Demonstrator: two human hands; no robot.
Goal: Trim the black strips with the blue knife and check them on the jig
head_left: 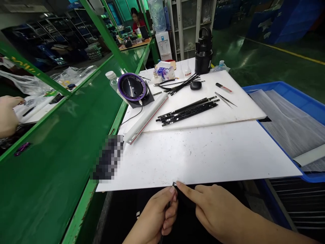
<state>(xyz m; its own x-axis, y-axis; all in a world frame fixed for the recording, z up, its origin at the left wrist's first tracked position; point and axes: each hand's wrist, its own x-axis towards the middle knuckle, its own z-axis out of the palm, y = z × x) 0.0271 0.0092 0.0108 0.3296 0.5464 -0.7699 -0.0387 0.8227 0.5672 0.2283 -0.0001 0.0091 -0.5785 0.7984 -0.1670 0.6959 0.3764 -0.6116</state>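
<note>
Thin black strip [169, 204] is the piece I'm watching on the feed: narrow, dark and running nearly upright, with a small square tip [174, 184] that reaches just below the near edge of a white board [193, 159]. The left hand [154, 213] has its fingers curled around the strip, holding it closed. The right hand [215, 206] sits just beside it, with the index finger [188, 193] stretched out to the tip. From here I can't tell whether that hand is gripping anything.

On the right, a blue plastic tray [286, 88] holds pale grey sheets [299, 125], partly overlapping the board's side. I can't make out anything beneath them.

Farther from the hands, a second white board [203, 101] lies on the first. It carries a row of black slotted bars [188, 110], a bundle of black strips [182, 83], tweezers [224, 99] and a long white ruler [146, 117] along its left edge. A round purple-rimmed device [132, 87] and a black insulated bottle [203, 52] stand beyond them.

Well off to the left, past a green workbench [63, 135], another person's hand [7, 115] rests among plastic bags [25, 84].
</note>
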